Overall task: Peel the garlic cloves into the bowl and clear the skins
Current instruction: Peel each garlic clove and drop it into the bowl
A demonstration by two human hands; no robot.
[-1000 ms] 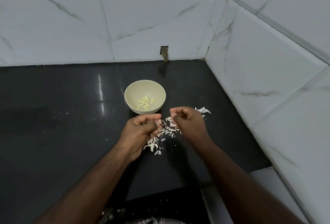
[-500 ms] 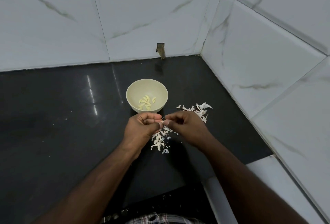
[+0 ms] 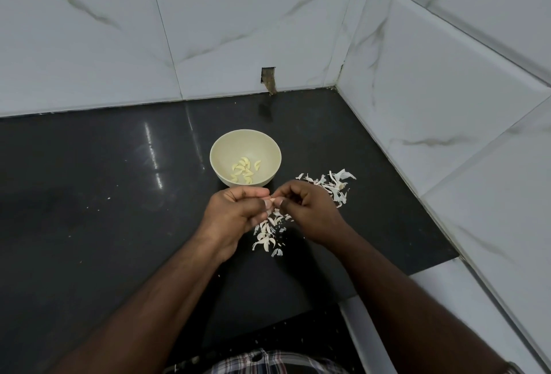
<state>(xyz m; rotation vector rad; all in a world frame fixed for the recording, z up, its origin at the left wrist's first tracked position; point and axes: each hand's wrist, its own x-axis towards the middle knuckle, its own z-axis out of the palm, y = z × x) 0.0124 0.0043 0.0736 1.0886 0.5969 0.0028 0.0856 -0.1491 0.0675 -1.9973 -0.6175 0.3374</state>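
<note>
Little has shifted since the earlier frame: both hands stay together over the dark desk (image 3: 89, 209), fingertips meeting as before, and the bowl sits where it did. I see the left hand (image 3: 235, 215) curled, its thumb and fingers pinching a small pale garlic clove (image 3: 269, 201) at the point where the two hands touch. I see the right hand (image 3: 310, 209) curled too, its fingertips pinching the same clove from the other side. The clove is mostly hidden by the fingers, so I cannot tell how much skin remains on it.

Just beyond the left hand's knuckles stands a cream bowl (image 3: 226, 147), upright, with a small heap of peeled cloves (image 3: 245, 170) lying in its bottom. Directly beneath the hands and trailing toward the wrists lies a scatter of white garlic skins (image 3: 267, 233) on the desk. A second scatter of skins (image 3: 335, 184) lies just past the right hand's knuckles, on its outer side, touching nothing else.

Beyond the bowl rise white marbled wall tiles (image 3: 238, 31), with a small dark notch (image 3: 268, 80) at their base. Near my view's lower edge, between the forearms, a strip of plaid cloth (image 3: 268, 363) shows.
</note>
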